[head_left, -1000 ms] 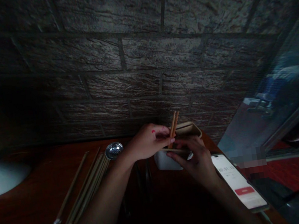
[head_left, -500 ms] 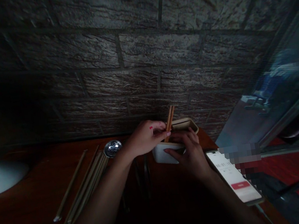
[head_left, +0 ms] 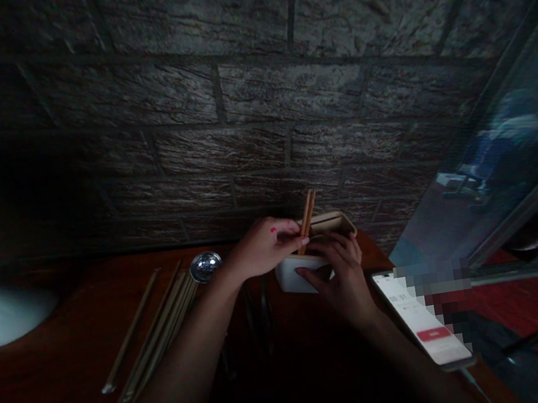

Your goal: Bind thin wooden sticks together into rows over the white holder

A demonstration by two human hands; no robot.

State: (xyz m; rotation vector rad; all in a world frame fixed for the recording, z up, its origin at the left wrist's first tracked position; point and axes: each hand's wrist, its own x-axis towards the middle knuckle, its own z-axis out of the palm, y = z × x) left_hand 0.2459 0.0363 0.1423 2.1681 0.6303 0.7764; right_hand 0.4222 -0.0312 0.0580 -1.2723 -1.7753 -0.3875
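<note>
My left hand (head_left: 271, 245) is closed on a pair of wooden chopsticks (head_left: 307, 214), thumb and fingers pinching them low down. The chopsticks stand nearly upright, and their lower ends dip behind the front rim of a white box (head_left: 291, 276) with a tan rim. My right hand (head_left: 344, 272) straddles the box's front wall, thumb against the outside and bent fingers over the opening. What its fingertips touch inside is hidden. Several long thin sticks (head_left: 156, 346), seemingly wrapped chopsticks, lie on the table left of my left forearm.
A shiny round metal piece (head_left: 206, 266) lies beyond my left forearm. Dim, long metal utensils (head_left: 266, 316) lie between my arms. A lit phone (head_left: 426, 323) with a cable lies right of the box. A pale conical object (head_left: 10, 314) stands far left. A brick wall (head_left: 252, 89) rises behind the table (head_left: 65, 393).
My right hand's fingers have lifted slightly out of the box opening and spread a little. My left hand keeps its hold on the chopsticks in nearly the same place.
</note>
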